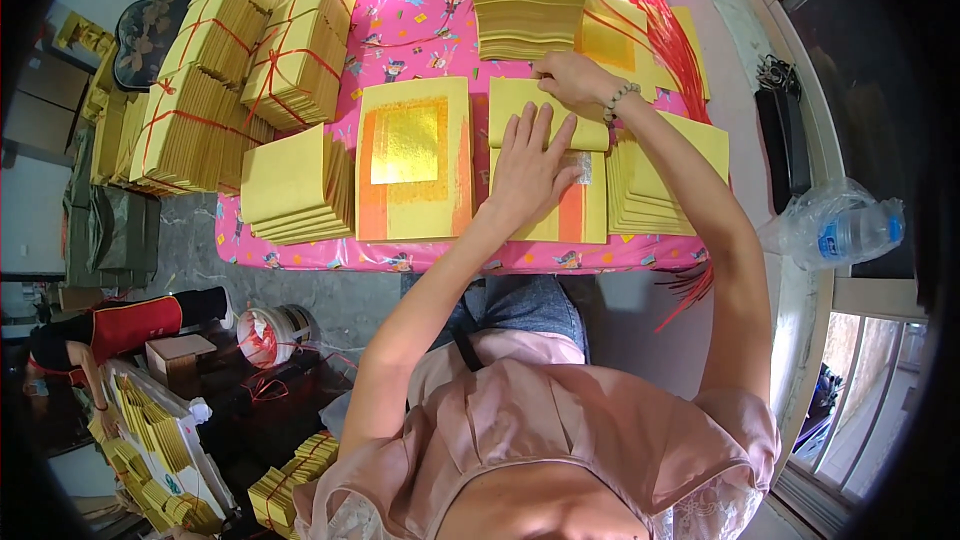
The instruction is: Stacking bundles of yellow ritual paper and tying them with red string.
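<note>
My left hand (535, 160) lies flat with its fingers spread on a yellow paper sheet (510, 105), its upper part folded over toward me. At the far edge of this fold is my right hand (580, 80), fingers curled together against the paper; the fingertips are partly hidden. Under the fold, a silver patch and orange stripes show on the lower part of the sheet (590, 215). Left of it lies another yellow sheet (463, 140) with a gold foil square (410, 145). A fanned stack of folded yellow paper (675, 165) sits under my right forearm.
A pink patterned cloth (400, 30) covers the table. A tall yellow paper stack (530, 20) and red strings (660, 10) are at the far side. Tied bundles (295, 50) and a folded stack (290, 180) stand left. A plastic bottle (850, 235) is right; another person (130, 330) works lower left.
</note>
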Available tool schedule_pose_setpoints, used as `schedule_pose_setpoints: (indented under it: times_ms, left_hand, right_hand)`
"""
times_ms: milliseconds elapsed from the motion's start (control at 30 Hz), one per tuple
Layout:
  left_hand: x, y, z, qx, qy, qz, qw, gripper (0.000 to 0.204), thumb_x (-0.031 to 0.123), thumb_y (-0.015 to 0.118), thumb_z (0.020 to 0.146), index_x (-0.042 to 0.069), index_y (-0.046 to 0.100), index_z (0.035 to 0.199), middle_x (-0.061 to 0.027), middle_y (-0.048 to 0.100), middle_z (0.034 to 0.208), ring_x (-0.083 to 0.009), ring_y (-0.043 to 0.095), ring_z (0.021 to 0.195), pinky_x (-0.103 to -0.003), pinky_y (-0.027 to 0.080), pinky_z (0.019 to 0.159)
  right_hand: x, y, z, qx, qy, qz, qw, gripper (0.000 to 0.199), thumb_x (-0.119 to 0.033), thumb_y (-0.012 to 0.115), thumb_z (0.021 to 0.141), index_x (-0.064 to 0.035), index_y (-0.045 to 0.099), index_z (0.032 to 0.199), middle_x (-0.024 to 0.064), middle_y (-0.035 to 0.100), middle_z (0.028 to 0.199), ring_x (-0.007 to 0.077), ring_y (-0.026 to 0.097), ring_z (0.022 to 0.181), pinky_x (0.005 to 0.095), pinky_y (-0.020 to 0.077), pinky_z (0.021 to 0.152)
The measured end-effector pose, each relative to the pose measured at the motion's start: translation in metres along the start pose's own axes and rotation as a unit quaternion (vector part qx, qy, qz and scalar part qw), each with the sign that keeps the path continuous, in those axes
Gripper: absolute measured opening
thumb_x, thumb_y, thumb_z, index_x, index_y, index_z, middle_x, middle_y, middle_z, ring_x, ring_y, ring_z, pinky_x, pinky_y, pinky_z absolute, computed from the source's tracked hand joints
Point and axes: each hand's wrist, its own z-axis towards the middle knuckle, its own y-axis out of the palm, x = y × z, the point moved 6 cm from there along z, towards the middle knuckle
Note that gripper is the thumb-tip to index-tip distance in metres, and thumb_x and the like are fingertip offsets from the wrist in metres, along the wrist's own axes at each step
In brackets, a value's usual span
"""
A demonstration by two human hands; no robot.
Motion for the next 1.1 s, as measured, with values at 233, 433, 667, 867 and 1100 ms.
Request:
schedule_pose_setpoints:
  times_ms: [233, 433, 667, 867, 1100]
  left_hand:
    - [-0.001, 0.003, -0.001, -0.008, -0.010, 0.015, 1.000, 0.070, 0.041, 0.062, 0.088, 0.016, 0.037, 0.148, -0.0238, 0.038, 0.147, -0.0439, 0.031, 0.138, -0.059, 0.021, 0.113]
    - [-0.004, 0.006, -0.003, -0.025, -0.008, 0.030, 0.999, 0.066, 0.048, 0.055, 0.093, 0.019, 0.036, 0.150, -0.0234, 0.038, 0.148, -0.0451, 0.033, 0.137, -0.061, 0.024, 0.111]
    - [-0.006, 0.010, -0.005, -0.036, -0.012, 0.027, 0.999, 0.063, 0.048, 0.053, 0.094, 0.020, 0.039, 0.148, -0.0207, 0.036, 0.151, -0.0461, 0.030, 0.139, -0.061, 0.023, 0.112]
    - [-0.005, 0.015, -0.004, -0.042, -0.015, 0.024, 0.999, 0.060, 0.048, 0.051, 0.095, 0.018, 0.043, 0.146, -0.0204, 0.037, 0.151, -0.0468, 0.028, 0.140, -0.061, 0.022, 0.112]
    - [-0.009, 0.018, -0.006, -0.041, -0.016, 0.018, 0.999, 0.060, 0.050, 0.049, 0.096, 0.018, 0.043, 0.146, -0.0209, 0.034, 0.152, -0.0470, 0.025, 0.141, -0.062, 0.021, 0.113]
  right_hand:
    - [0.000, 0.001, 0.001, -0.007, 0.002, -0.003, 1.000, 0.024, -0.020, 0.059, 0.089, -0.0053, 0.066, 0.106, 0.0177, 0.065, 0.103, 0.0342, 0.062, 0.098, 0.0444, 0.0497, 0.085]
    - [-0.007, -0.003, 0.000, -0.007, 0.011, -0.017, 1.000, 0.023, -0.020, 0.059, 0.089, -0.0063, 0.067, 0.105, 0.0174, 0.067, 0.098, 0.0346, 0.064, 0.095, 0.0451, 0.0507, 0.084]
    - [-0.008, -0.001, 0.001, -0.015, 0.013, -0.020, 1.000, 0.023, -0.021, 0.059, 0.089, -0.0056, 0.066, 0.104, 0.0170, 0.067, 0.099, 0.0343, 0.063, 0.097, 0.0444, 0.0505, 0.085]
    - [-0.008, -0.002, -0.006, 0.007, 0.007, -0.021, 1.000, 0.023, -0.020, 0.058, 0.089, -0.0056, 0.066, 0.105, 0.0167, 0.064, 0.104, 0.0340, 0.061, 0.103, 0.0438, 0.0496, 0.087]
    - [-0.022, -0.019, -0.053, -0.070, 0.078, -0.132, 0.986, 0.020, -0.020, 0.061, 0.084, -0.0043, 0.066, 0.095, 0.0177, 0.068, 0.088, 0.0369, 0.065, 0.086, 0.0471, 0.0517, 0.076]
